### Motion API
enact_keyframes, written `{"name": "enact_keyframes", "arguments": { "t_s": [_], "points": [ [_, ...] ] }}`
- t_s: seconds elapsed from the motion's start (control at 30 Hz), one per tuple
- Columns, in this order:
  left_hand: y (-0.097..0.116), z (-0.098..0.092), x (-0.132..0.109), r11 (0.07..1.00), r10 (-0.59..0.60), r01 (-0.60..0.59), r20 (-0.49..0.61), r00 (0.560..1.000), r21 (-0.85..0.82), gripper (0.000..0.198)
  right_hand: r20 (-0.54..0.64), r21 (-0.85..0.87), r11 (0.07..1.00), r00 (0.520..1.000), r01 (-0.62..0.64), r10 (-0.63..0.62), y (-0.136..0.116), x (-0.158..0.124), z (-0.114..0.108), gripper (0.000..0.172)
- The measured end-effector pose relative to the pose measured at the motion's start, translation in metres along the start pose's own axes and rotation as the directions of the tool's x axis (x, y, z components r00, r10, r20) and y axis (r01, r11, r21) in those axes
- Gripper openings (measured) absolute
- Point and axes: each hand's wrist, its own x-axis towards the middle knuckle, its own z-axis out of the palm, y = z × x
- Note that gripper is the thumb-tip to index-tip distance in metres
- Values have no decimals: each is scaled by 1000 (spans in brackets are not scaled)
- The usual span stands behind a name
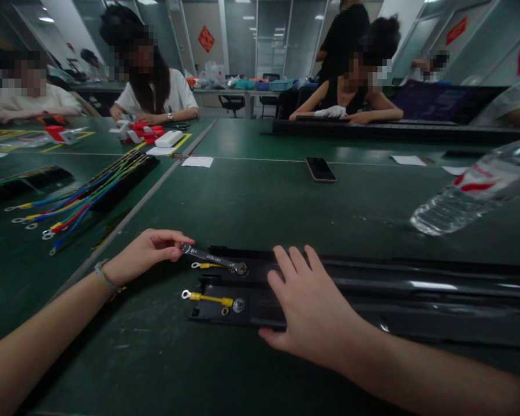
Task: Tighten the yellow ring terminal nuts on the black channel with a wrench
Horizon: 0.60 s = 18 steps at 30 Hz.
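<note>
We record the hands well apart. The left hand (pixel 153 249), left of centre, pinches one end of a slim silver metal wrench (pixel 211 257); its other end meets the farther of two long black channels (pixel 262 303), lower right. The right hand (pixel 316 306) spreads over both. A short yellow ring-ended cable (pixel 216 300) lies on the nearer.

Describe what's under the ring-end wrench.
Beneath the ring-end wrench, the far black channel shows, with a yellow lead whose ring terminal pokes past the channel's end. The wrench's head covers the lead's other end.
</note>
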Motion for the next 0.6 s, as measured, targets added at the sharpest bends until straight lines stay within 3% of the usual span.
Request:
{"name": "enact_keyframes", "arguments": {
  "t_s": [0.13, 0.3, 0.43, 0.6],
  "points": [
    [-3, -2, 0, 998, 45, -43, 32, 999, -44, 19, 3, 9, 1000, 1000, 0, 0, 1, 0, 0, 69],
    [0, 0, -1, 969, 190, -153, 189, 963, -195, 17, 11, 16, 1000, 1000, 4, -4, 1, -1, -2, 69],
    [2, 4, -3, 946, 246, -161, 301, 921, -279, 22, 8, 29, 1000, 1000, -2, 1, 1, -1, -2, 67],
    [2, 5, -3, 944, 255, -161, 327, 910, -288, 23, -2, 20, 1000, 1000, 3, -3, 0, 0, -1, 67]
  ]
}}
